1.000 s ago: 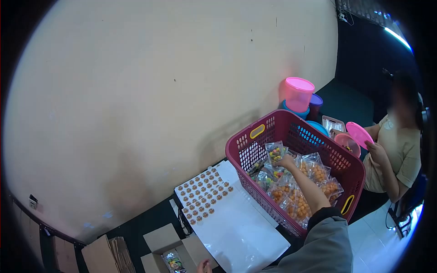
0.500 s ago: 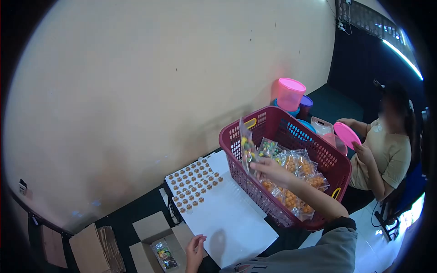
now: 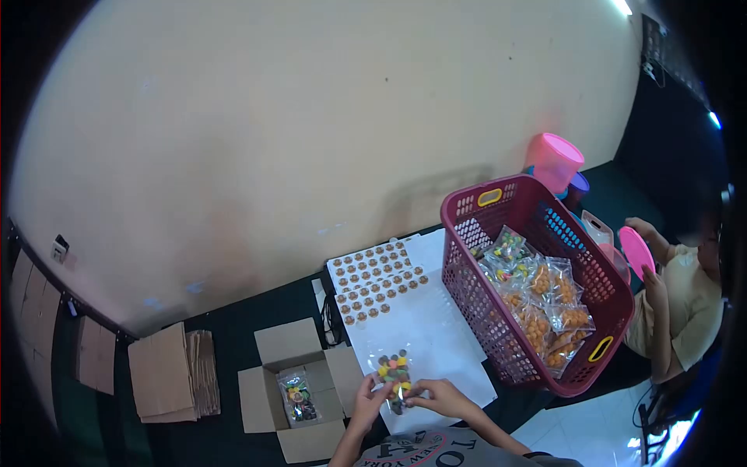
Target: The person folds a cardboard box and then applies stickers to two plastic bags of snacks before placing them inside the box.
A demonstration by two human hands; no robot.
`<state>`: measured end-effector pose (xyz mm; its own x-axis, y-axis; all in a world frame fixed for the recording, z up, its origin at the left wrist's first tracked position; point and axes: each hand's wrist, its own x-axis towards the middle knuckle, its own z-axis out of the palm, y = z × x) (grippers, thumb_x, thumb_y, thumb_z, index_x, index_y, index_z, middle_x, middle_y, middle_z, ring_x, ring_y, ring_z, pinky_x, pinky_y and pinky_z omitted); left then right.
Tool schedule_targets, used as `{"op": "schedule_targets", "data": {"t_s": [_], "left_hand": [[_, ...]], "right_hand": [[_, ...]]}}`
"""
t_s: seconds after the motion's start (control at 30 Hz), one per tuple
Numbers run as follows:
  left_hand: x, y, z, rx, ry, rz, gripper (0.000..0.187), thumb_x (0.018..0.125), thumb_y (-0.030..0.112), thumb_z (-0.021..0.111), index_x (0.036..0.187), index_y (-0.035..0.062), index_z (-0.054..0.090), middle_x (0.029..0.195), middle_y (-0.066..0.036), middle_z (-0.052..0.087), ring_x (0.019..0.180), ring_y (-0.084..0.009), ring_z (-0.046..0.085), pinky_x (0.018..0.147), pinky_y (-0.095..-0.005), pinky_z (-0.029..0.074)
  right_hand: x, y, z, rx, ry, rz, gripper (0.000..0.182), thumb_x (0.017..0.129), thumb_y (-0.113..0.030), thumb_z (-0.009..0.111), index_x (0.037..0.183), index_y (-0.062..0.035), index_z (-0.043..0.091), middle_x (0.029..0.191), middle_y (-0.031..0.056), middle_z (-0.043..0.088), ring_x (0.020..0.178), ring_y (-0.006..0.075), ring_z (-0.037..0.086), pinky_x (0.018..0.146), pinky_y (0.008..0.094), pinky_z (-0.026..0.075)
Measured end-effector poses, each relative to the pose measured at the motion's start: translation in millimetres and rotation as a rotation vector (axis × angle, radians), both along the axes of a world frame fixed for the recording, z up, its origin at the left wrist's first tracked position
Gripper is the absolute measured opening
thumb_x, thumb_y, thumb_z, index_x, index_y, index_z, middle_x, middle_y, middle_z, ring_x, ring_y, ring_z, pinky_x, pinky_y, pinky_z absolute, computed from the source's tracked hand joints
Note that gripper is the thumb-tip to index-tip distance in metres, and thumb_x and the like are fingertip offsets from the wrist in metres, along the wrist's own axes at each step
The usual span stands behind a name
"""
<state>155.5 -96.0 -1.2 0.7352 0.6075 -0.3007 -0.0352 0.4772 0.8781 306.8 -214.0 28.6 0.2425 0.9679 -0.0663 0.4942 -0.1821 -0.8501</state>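
A clear plastic bag of colourful round candies (image 3: 394,367) is between my two hands, above the front of the white sticker sheet (image 3: 447,342). My left hand (image 3: 368,403) grips the bag's left edge. On its lower right side, my right hand (image 3: 442,400) pinches it with fingers closed. To the left stands an open cardboard box (image 3: 254,397) with a similar candy bag (image 3: 299,398) lying inside. Rows of small round brown stickers (image 3: 362,296) cover the upper left of the sheet.
A maroon laundry basket (image 3: 498,359) full of candy bags and orange snack bags (image 3: 545,311) stands at the right. Flattened cardboard boxes (image 3: 163,373) lie far left. Pink tub (image 3: 554,165) at the back. A person at right holds a pink lid (image 3: 636,252).
My right hand has brought the candy bag from over the basket down to the sheet, where my left hand now holds it too. The camera view has shifted left.
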Motion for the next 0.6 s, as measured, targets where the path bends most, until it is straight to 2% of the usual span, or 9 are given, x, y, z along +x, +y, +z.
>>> {"op": "schedule_targets", "data": {"t_s": [0.07, 0.1, 0.17, 0.2, 0.27, 0.33, 0.43, 0.5, 0.6], "left_hand": [[-13, 14, -8, -0.034, 0.031, 0.162, 0.033, 0.085, 0.012, 0.054, 0.115, 0.0027, 0.044, 0.093, -0.005, 0.058, 0.078, -0.0099, 0.055, 0.068, -0.0226, 0.045], [-21, 20, -9, -0.039, 0.028, 0.181, 0.033, 0.085, 0.012, 0.054, 0.115, 0.0027, 0.044, 0.093, -0.005, 0.058, 0.078, -0.0099, 0.055, 0.068, -0.0226, 0.045], [-40, 28, -11, -0.034, -0.045, 0.417, 0.032, 0.086, 0.012, 0.053, 0.115, 0.0029, 0.044, 0.095, -0.005, 0.057, 0.076, -0.0087, 0.053, 0.067, -0.0223, 0.045], [-50, 31, -10, -0.036, -0.047, 0.438, 0.032, 0.086, 0.012, 0.053, 0.115, 0.0029, 0.044, 0.095, -0.005, 0.057, 0.076, -0.0087, 0.053, 0.067, -0.0223, 0.045], [-72, 33, -3, -0.099, -0.025, 0.596, 0.030, 0.086, 0.012, 0.051, 0.115, 0.0045, 0.045, 0.101, -0.005, 0.055, 0.082, -0.0089, 0.053, 0.071, -0.0226, 0.043], [-95, 31, -6, -0.074, -0.041, 0.664, 0.030, 0.086, 0.011, 0.051, 0.115, 0.0042, 0.044, 0.100, -0.004, 0.055, 0.080, -0.0082, 0.052, 0.070, -0.0221, 0.043], [-131, 20, -20, -0.084, -0.072, 0.736, 0.030, 0.086, 0.010, 0.050, 0.115, 0.0042, 0.044, 0.098, -0.002, 0.054, 0.078, -0.0070, 0.050, 0.069, -0.0212, 0.043], [-146, 11, -22, -0.097, -0.059, 0.841, 0.029, 0.087, 0.009, 0.050, 0.115, 0.0041, 0.044, 0.098, -0.002, 0.054, 0.077, -0.0066, 0.050, 0.069, -0.0210, 0.042], [-156, 2, -20, -0.130, -0.021, 0.909, 0.030, 0.087, 0.009, 0.049, 0.116, 0.0038, 0.043, 0.098, -0.003, 0.054, 0.076, -0.0070, 0.050, 0.068, -0.0204, 0.042]], "right_hand": [[5, 28, -30, -0.049, 0.448, 0.064, 0.030, 0.077, -0.032, 0.063, 0.093, -0.0058, 0.062, 0.078, 0.0059, 0.063, 0.061, 0.0122, 0.055, 0.058, 0.0264, 0.044], [7, 43, -27, -0.084, 0.525, 0.018, 0.029, 0.078, -0.029, 0.063, 0.094, -0.0051, 0.062, 0.078, 0.0045, 0.062, 0.061, 0.0106, 0.054, 0.057, 0.0252, 0.044], [17, 78, -25, -0.065, 0.587, -0.079, 0.024, 0.078, -0.023, 0.063, 0.092, -0.0031, 0.062, 0.080, 0.0038, 0.062, 0.061, 0.0094, 0.054, 0.055, 0.0228, 0.045], [26, 97, -58, 0.032, 0.537, -0.122, 0.022, 0.078, -0.021, 0.063, 0.090, -0.0029, 0.062, 0.079, 0.0044, 0.062, 0.061, 0.0101, 0.055, 0.056, 0.0236, 0.045], [46, 136, -92, 0.028, 0.325, -0.219, 0.022, 0.078, -0.018, 0.063, 0.089, 0.0003, 0.061, 0.079, 0.0065, 0.062, 0.067, 0.0113, 0.056, 0.060, 0.0249, 0.047], [66, 175, -135, 0.108, 0.097, -0.357, 0.026, 0.071, -0.017, 0.067, 0.090, -0.0005, 0.061, 0.079, 0.0084, 0.063, 0.072, 0.0155, 0.059, 0.067, 0.0272, 0.046], [81, 213, -164, 0.135, -0.264, -0.432, 0.025, 0.070, -0.015, 0.064, 0.091, -0.0019, 0.060, 0.087, 0.0143, 0.059, 0.085, 0.0286, 0.055, 0.076, 0.0369, 0.045], [84, 226, -171, -0.167, -0.284, -0.466, 0.024, 0.072, -0.012, 0.059, 0.093, -0.0020, 0.057, 0.099, 0.0167, 0.052, 0.095, 0.0316, 0.050, 0.080, 0.0407, 0.043], [78, 228, -176, -0.249, -0.503, -0.487, 0.021, 0.078, -0.012, 0.050, 0.097, -0.0012, 0.054, 0.106, 0.0144, 0.047, 0.098, 0.0313, 0.048, 0.078, 0.0437, 0.043]]}}
